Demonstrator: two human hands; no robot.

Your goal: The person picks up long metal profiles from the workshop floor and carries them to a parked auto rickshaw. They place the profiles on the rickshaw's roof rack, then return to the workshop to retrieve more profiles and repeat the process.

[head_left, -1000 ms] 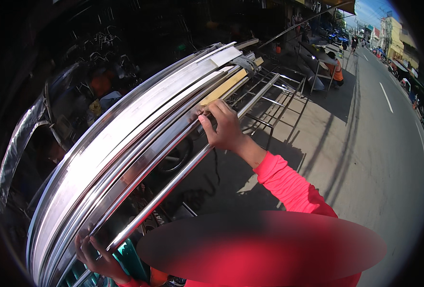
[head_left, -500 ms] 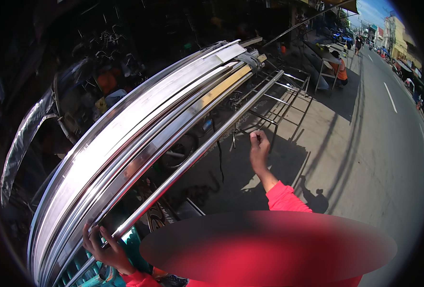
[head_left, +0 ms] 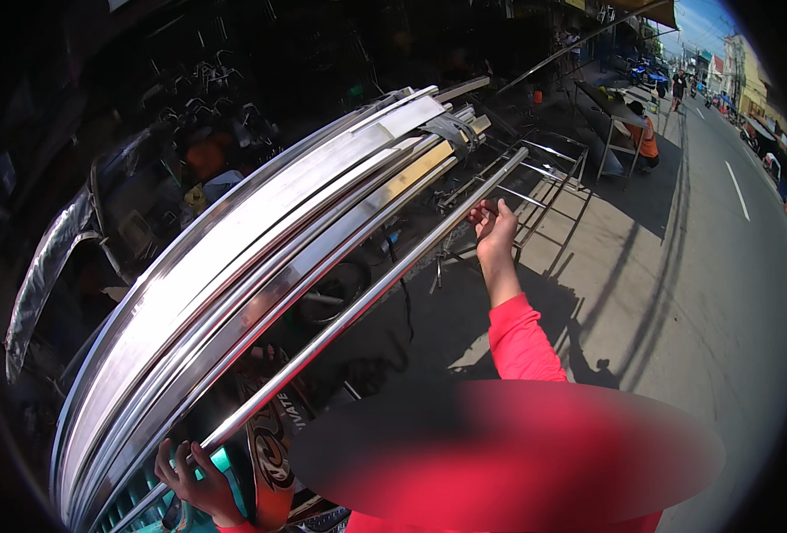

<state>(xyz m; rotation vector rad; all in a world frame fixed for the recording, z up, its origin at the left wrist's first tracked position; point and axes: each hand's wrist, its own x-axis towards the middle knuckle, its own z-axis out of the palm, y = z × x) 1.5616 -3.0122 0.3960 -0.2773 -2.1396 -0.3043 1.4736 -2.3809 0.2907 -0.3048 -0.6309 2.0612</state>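
Note:
A long shiny metal tube (head_left: 353,311) slants from the lower left up to the middle right. Near its lower end my left hand (head_left: 199,484) lies over it, the fingers bent around it and somewhat spread. My right hand (head_left: 497,238) is raised close to the tube's far end, palm turned up. Its fingers are loosely curled and the thumb stands apart; whether the fingertips touch the tube is hard to tell. Beside the tube runs a thick bundle of long metal strips and bars (head_left: 260,218), bound near its far end with a dark wrap (head_left: 451,133).
A welded metal frame (head_left: 549,191) stands past the tube's end. Beneath the tube are a wheel (head_left: 331,293) and an orange-and-black panel (head_left: 273,453). A person in orange (head_left: 648,147) sits by a slanted table (head_left: 607,115). The road (head_left: 722,293) runs along the right.
My right hand has risen toward the tube's far end, going from a pinch to loosely curled fingers with the palm up. My left hand stays at the lower end.

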